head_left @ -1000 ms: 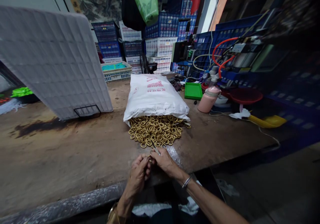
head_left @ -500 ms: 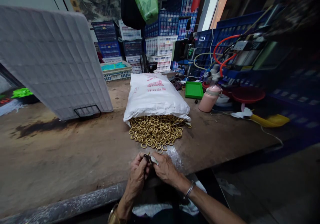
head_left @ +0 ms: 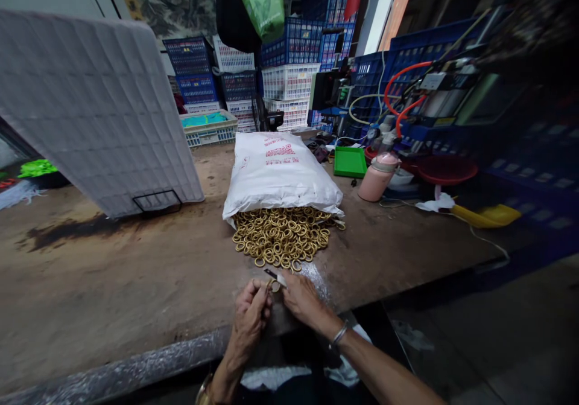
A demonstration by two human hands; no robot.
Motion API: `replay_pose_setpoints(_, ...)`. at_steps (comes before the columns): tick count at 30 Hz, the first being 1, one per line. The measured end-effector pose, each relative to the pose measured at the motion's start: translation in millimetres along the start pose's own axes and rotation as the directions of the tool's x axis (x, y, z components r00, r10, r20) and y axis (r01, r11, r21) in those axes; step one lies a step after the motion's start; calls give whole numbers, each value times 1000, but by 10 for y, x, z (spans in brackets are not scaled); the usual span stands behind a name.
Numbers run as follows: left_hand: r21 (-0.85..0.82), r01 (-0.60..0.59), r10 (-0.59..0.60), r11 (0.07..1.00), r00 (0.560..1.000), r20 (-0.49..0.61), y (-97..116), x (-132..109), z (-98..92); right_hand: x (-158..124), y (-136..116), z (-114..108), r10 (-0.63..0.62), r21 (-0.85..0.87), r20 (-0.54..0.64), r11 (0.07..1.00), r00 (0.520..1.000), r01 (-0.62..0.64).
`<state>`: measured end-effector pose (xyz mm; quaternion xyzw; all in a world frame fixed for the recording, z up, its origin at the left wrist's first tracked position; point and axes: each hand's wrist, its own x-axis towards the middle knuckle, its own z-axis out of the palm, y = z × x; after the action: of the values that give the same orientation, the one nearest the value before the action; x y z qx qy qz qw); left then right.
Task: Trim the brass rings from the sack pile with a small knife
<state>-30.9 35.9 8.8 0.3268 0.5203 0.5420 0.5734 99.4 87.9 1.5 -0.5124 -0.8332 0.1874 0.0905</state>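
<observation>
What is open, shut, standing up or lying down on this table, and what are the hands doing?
white sack: lying on its side, mouth open.
gold rings: heaped loose at the sack's mouth.
pink bottle: upright, lid on.
left hand: shut, pinching one ring.
right hand: shut on a small tool by it.

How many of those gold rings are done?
No finished heap shows. In hand: the left hand pinches one small brass ring while the right hand holds a small metal blade to it. Left: the big pile of brass rings spilling from the white sack.
</observation>
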Motion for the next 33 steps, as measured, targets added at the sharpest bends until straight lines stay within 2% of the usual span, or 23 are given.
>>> replay_pose_setpoints(4,-197,36,-26,980,998,53,115,-52,-46,51,137,-18,43,-43,-56,998,997,-45)
replay_pose_setpoints(8,-372,84,-59,925,995,78,150,-20,-139,30,80,9,19,26,-70,1000,997,-18)
replay_pose_setpoints(16,-510,117,-81,852,992,92,80,17,-243,22,-91,41,69,34,-64,997,996,-67)
replay_pose_setpoints(23,-634,210,-218,745,974,67,88,59,-307,-34,-74,135,-9,21,-130,1000,991,12)
replay_pose_setpoints(26,-599,211,-230,773,972,46,56,62,-292,-67,-59,153,-22,8,-135,1000,991,23)
replay_pose_setpoints(28,-513,202,-212,835,976,39,24,57,-254,-57,-54,125,-5,19,-115,1000,993,7)
replay_pose_setpoints(31,-255,127,-141,959,989,-38,-36,52,-177,2,-56,49,72,66,-77,996,994,-67)
replay_pose_setpoints(33,-58,37,-43,998,993,-109,-75,56,-128,52,-61,7,130,132,-71,984,989,-120)
